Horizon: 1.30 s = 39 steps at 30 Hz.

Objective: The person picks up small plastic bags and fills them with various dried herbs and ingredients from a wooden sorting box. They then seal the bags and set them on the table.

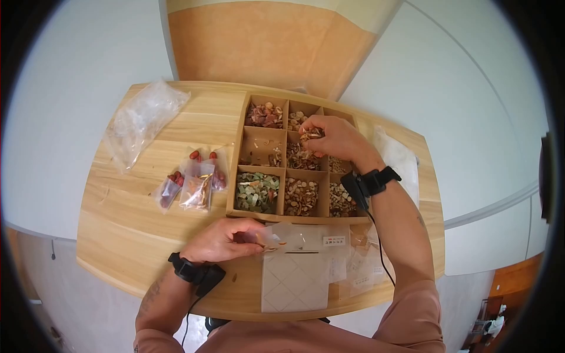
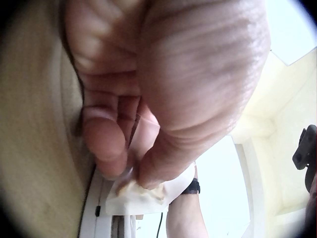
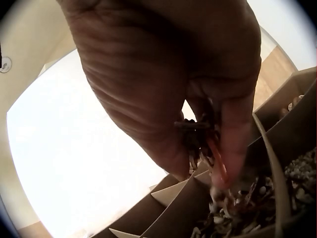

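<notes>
My right hand pinches a small clump of dried herb pieces between thumb and fingers, over the middle compartment of a divided cardboard box. Dark and pale strips with one orange-red piece show in the clump. Below it in the right wrist view lie mixed dried herb shreds. Nearer the body, my left hand holds a small clear plastic bag by its edge, just in front of the box. Some pale and orange-brown pieces show inside that bag in the left wrist view.
Filled small bags, some with red dates, lie left of the box. A large crumpled plastic bag is at the far left. A white tile-patterned square and flat empty bags with labels lie in front; more plastic rests at right.
</notes>
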Each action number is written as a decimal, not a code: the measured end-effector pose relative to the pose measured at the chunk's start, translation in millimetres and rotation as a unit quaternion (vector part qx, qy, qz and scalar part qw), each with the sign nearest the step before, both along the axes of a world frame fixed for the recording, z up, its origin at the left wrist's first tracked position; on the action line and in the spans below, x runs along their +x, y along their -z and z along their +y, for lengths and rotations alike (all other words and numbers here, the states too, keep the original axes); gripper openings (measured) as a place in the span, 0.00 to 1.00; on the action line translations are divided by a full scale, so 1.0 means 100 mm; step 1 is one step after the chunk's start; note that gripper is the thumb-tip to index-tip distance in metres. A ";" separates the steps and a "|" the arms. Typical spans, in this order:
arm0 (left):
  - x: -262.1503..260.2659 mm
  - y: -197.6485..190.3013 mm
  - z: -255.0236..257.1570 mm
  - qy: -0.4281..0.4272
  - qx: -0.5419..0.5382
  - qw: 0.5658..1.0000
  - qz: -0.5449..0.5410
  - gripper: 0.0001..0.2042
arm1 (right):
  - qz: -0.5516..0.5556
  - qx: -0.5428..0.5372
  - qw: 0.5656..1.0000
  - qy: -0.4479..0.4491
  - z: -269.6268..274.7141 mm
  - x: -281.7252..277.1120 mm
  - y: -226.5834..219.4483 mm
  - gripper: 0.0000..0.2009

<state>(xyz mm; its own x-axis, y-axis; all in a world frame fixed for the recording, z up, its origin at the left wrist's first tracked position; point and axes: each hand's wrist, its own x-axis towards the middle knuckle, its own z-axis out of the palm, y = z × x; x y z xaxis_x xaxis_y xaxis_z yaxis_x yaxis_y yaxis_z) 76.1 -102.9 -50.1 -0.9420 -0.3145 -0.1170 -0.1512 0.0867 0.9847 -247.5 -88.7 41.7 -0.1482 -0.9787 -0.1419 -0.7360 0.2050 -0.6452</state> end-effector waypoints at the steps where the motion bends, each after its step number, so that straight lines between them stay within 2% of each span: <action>1: 0.00 0.00 0.00 -0.001 0.001 1.000 0.001 0.17 | -0.001 -0.002 1.000 0.002 0.00 -0.01 0.00 0.15; 4: 0.00 0.02 0.00 -0.001 -0.009 1.000 0.004 0.17 | 0.016 0.003 1.000 -0.005 0.02 -0.01 -0.02 0.16; 7: 0.00 0.07 0.00 -0.002 -0.008 0.999 0.031 0.17 | 0.052 -0.074 0.995 -0.036 0.06 -0.05 0.08 0.17; 10: 0.00 0.10 -0.01 0.001 -0.009 0.999 0.032 0.17 | 0.019 -0.038 0.999 -0.015 0.06 -0.07 0.05 0.17; 13: 0.00 0.10 -0.01 0.003 -0.006 1.000 0.027 0.17 | 0.053 -0.025 0.998 -0.016 0.07 -0.10 0.05 0.17; 19: 0.00 0.09 -0.01 0.007 -0.011 1.000 0.028 0.17 | 0.233 0.020 0.966 -0.114 0.07 0.09 0.12 0.20; 22: 0.00 0.09 -0.01 0.009 -0.009 0.999 0.031 0.17 | 0.262 0.036 0.957 -0.121 -0.01 0.16 0.21 0.19; 25: 0.01 -0.04 -0.03 0.017 -0.034 0.998 -0.052 0.18 | 0.275 -0.025 0.953 -0.123 -0.07 0.11 0.36 0.19; 28: 0.01 -0.04 -0.03 0.017 -0.015 0.998 -0.050 0.18 | 0.216 0.005 0.972 -0.090 -0.02 0.10 0.10 0.13; 32: 0.00 0.06 -0.03 0.016 0.018 1.000 -0.003 0.18 | 0.140 -0.012 0.989 -0.054 -0.01 0.03 0.07 0.07; 39: 0.01 0.05 -0.04 0.019 -0.019 1.000 -0.014 0.18 | 0.127 -0.053 0.990 -0.020 -0.16 -0.03 0.47 0.11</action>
